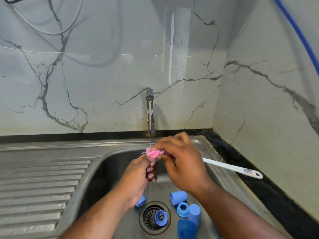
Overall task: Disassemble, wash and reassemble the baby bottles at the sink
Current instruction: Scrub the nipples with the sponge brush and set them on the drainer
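While water fell from the tap (149, 104) straight onto the work, the holdings ran as follows.

1. Drainboard (43, 178): ribbed stainless steel, well to the left of the grip.
2. Left hand (138, 173): fingers curled, pinching a small translucent piece (152, 158). It was probably a soft teat, though too small to be sure.
3. Brush head (152, 153): pink, fuzzy and wet. It touched the translucent piece from above, just left of the right hand's grip and directly under the stream.
4. Right hand (183, 163): fingers closed round the neck of the brush, knuckles up.
5. Brush handle (233, 168): white, smooth, slim plastic with a hang-hole at the far end. Its long axis ran out to the right of the grip and slightly downward, across the sink (110, 163) edge.
6. Loose parts, below the grip on the steel basin floor: 2 blue caps (178, 197), hard and cup-shaped, and 2 blue rings (183, 208), 1 of them on the drain strainer (148, 216).

Judgement: the scrub turned on the head lying left of the right grip, in line with the handle, so twisting about that axis would work the bristles against the piece. Both hands were equally near.
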Action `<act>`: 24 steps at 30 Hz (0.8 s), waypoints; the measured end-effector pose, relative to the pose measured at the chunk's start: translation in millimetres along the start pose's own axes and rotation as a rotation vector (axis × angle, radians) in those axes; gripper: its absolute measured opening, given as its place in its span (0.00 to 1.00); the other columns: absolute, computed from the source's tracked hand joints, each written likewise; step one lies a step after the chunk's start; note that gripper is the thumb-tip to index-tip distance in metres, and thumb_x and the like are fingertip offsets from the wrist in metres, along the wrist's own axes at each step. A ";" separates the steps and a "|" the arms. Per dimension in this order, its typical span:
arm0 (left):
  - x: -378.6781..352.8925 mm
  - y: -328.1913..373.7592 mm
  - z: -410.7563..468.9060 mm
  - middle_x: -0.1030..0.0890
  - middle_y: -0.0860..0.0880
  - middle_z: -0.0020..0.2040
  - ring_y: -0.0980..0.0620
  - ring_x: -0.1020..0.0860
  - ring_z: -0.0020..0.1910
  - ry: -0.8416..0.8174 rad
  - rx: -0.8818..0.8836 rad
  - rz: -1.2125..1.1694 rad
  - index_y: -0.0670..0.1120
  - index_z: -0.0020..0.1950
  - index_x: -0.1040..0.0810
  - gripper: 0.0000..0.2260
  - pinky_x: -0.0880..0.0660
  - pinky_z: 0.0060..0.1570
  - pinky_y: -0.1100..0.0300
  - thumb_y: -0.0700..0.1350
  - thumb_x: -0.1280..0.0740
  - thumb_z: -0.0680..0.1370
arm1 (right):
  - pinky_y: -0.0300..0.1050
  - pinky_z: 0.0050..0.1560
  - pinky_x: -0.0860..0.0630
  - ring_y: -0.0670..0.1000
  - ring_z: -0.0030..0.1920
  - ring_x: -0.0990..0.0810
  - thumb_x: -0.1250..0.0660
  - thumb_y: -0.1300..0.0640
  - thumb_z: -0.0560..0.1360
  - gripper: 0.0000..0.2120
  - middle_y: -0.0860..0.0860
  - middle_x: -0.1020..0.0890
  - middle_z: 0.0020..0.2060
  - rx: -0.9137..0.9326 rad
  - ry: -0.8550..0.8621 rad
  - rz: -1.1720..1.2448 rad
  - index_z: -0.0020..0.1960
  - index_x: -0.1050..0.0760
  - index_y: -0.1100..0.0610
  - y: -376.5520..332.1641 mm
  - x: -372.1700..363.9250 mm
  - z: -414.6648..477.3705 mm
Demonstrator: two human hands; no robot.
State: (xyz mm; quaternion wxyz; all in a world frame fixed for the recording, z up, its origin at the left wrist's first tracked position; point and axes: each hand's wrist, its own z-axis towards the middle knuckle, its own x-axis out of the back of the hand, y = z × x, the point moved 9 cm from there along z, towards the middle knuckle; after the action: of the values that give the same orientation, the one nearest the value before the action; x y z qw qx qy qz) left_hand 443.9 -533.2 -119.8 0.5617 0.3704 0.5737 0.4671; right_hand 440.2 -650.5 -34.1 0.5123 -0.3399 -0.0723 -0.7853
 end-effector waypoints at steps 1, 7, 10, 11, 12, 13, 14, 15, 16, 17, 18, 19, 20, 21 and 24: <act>2.3 0.6 0.8 0.38 0.50 0.29 0.53 0.39 0.29 0.009 -0.003 -0.004 0.46 0.36 0.31 0.17 0.39 0.33 0.58 0.42 0.42 0.85 | 0.41 0.44 0.25 0.46 0.55 0.30 0.30 0.65 0.73 0.19 0.37 0.20 0.55 0.038 -0.020 -0.004 0.59 0.20 0.46 -5.6 -1.8 -0.3; 0.4 0.4 0.5 0.38 0.50 0.30 0.54 0.39 0.29 -0.002 -0.003 0.061 0.46 0.37 0.30 0.16 0.39 0.34 0.57 0.42 0.43 0.85 | 0.43 0.41 0.26 0.48 0.53 0.29 0.29 0.67 0.71 0.20 0.38 0.19 0.54 0.028 0.010 -0.091 0.57 0.19 0.46 -0.3 6.7 3.5; 4.7 0.7 2.0 0.38 0.50 0.30 0.54 0.39 0.28 0.018 -0.013 0.033 0.46 0.36 0.30 0.17 0.38 0.34 0.57 0.41 0.44 0.85 | 0.42 0.42 0.27 0.48 0.53 0.29 0.30 0.67 0.71 0.20 0.38 0.19 0.55 0.102 -0.035 -0.073 0.57 0.19 0.47 -10.2 -0.2 2.2; 4.3 0.9 2.4 0.38 0.50 0.30 0.54 0.39 0.28 0.011 -0.009 0.028 0.45 0.37 0.31 0.16 0.38 0.34 0.58 0.41 0.44 0.85 | 0.43 0.41 0.26 0.47 0.53 0.30 0.29 0.67 0.72 0.20 0.38 0.19 0.54 0.047 -0.009 -0.078 0.57 0.19 0.46 -1.8 2.5 3.8; 3.5 0.5 2.7 0.38 0.50 0.30 0.54 0.39 0.28 0.005 -0.005 0.036 0.45 0.38 0.31 0.16 0.37 0.34 0.58 0.40 0.45 0.85 | 0.44 0.41 0.25 0.47 0.53 0.30 0.29 0.66 0.72 0.20 0.38 0.19 0.54 -0.010 0.018 -0.086 0.57 0.19 0.46 5.9 5.3 4.5; 2.6 0.1 2.5 0.38 0.50 0.30 0.54 0.39 0.28 0.004 -0.003 0.051 0.45 0.38 0.31 0.16 0.37 0.34 0.58 0.40 0.45 0.85 | 0.44 0.41 0.25 0.47 0.53 0.30 0.29 0.67 0.71 0.20 0.38 0.19 0.54 -0.035 0.025 -0.090 0.57 0.19 0.46 7.8 6.2 4.1; 1.8 -0.2 2.1 0.38 0.50 0.30 0.54 0.39 0.28 0.010 -0.004 0.064 0.45 0.37 0.30 0.17 0.38 0.34 0.57 0.41 0.44 0.85 | 0.42 0.42 0.26 0.47 0.53 0.30 0.29 0.67 0.71 0.20 0.38 0.19 0.54 -0.006 0.011 -0.088 0.57 0.18 0.46 2.6 4.2 3.0; 2.3 -0.1 1.7 0.37 0.50 0.30 0.54 0.39 0.28 0.022 -0.006 0.065 0.46 0.35 0.29 0.18 0.38 0.34 0.57 0.40 0.44 0.85 | 0.41 0.42 0.27 0.48 0.53 0.29 0.30 0.67 0.71 0.20 0.38 0.19 0.54 0.051 -0.014 -0.078 0.56 0.18 0.46 -6.2 0.2 1.3; 3.8 -0.1 1.4 0.37 0.50 0.29 0.54 0.39 0.28 0.032 -0.008 0.053 0.47 0.33 0.28 0.20 0.39 0.34 0.57 0.40 0.43 0.85 | 0.42 0.42 0.27 0.49 0.53 0.29 0.30 0.68 0.71 0.21 0.38 0.19 0.55 0.093 -0.033 -0.058 0.57 0.18 0.47 -11.7 -3.3 0.4; 3.8 0.8 1.2 0.37 0.50 0.29 0.54 0.39 0.28 0.030 -0.011 0.033 0.47 0.34 0.28 0.19 0.39 0.34 0.57 0.40 0.43 0.85 | 0.43 0.43 0.25 0.49 0.53 0.29 0.31 0.68 0.71 0.21 0.38 0.19 0.55 0.084 -0.030 -0.039 0.57 0.18 0.47 -9.3 -3.3 2.1; 2.3 1.4 1.1 0.37 0.50 0.30 0.54 0.39 0.28 0.017 -0.009 0.022 0.46 0.36 0.29 0.17 0.38 0.34 0.58 0.40 0.44 0.85 | 0.46 0.44 0.23 0.48 0.54 0.29 0.31 0.67 0.71 0.20 0.38 0.18 0.54 0.025 -0.002 -0.031 0.57 0.18 0.47 0.6 -0.6 3.9; 0.1 1.7 0.9 0.38 0.50 0.30 0.54 0.39 0.28 0.000 -0.005 0.023 0.45 0.39 0.30 0.15 0.37 0.34 0.58 0.40 0.45 0.85 | 0.47 0.44 0.23 0.47 0.53 0.30 0.30 0.67 0.72 0.19 0.38 0.18 0.53 -0.042 0.030 -0.041 0.57 0.18 0.47 10.3 3.1 4.6; -1.4 1.5 0.5 0.38 0.50 0.31 0.54 0.39 0.28 -0.011 -0.004 0.036 0.45 0.39 0.31 0.14 0.37 0.34 0.58 0.41 0.44 0.85 | 0.46 0.44 0.23 0.46 0.53 0.30 0.30 0.66 0.72 0.19 0.38 0.18 0.53 -0.081 0.045 -0.049 0.57 0.18 0.47 14.9 5.1 4.1; -2.1 1.4 0.2 0.38 0.50 0.31 0.54 0.38 0.29 -0.011 -0.008 0.053 0.45 0.39 0.31 0.14 0.37 0.34 0.59 0.42 0.43 0.85 | 0.44 0.44 0.25 0.46 0.53 0.30 0.30 0.66 0.72 0.19 0.38 0.18 0.53 -0.065 0.033 -0.044 0.56 0.18 0.47 11.6 3.9 2.8; -0.1 1.8 -0.2 0.36 0.49 0.32 0.54 0.39 0.30 0.012 -0.019 0.041 0.45 0.39 0.28 0.13 0.37 0.33 0.59 0.41 0.41 0.84 | 0.42 0.45 0.25 0.46 0.54 0.30 0.32 0.66 0.73 0.19 0.38 0.18 0.54 0.041 -0.050 0.022 0.57 0.19 0.46 -5.1 -7.8 1.3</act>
State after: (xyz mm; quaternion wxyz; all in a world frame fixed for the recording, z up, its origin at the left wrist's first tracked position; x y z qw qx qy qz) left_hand 443.5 -532.8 -118.1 0.5520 0.3738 0.5648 0.4863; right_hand 438.4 -641.7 -36.7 0.5258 -0.3497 -0.0977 -0.7693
